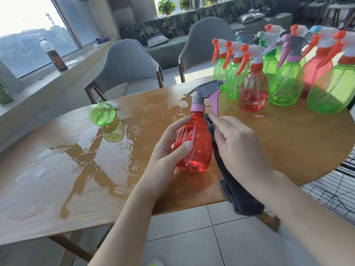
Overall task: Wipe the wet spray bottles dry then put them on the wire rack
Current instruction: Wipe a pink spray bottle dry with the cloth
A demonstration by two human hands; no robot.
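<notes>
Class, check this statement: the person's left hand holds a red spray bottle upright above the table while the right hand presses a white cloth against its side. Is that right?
Not quite. The head view shows the cloth is dark grey, not white. The rest stands: the left hand holds the red spray bottle upright above the table, and the right hand presses the cloth against its side.

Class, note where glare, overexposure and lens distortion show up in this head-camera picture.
Head view: the window at upper left is blown out white; daylight glares off the water pooled on the wooden table; the wide-angle lens bends the table edge and tilts the green spray bottles at right.
</notes>
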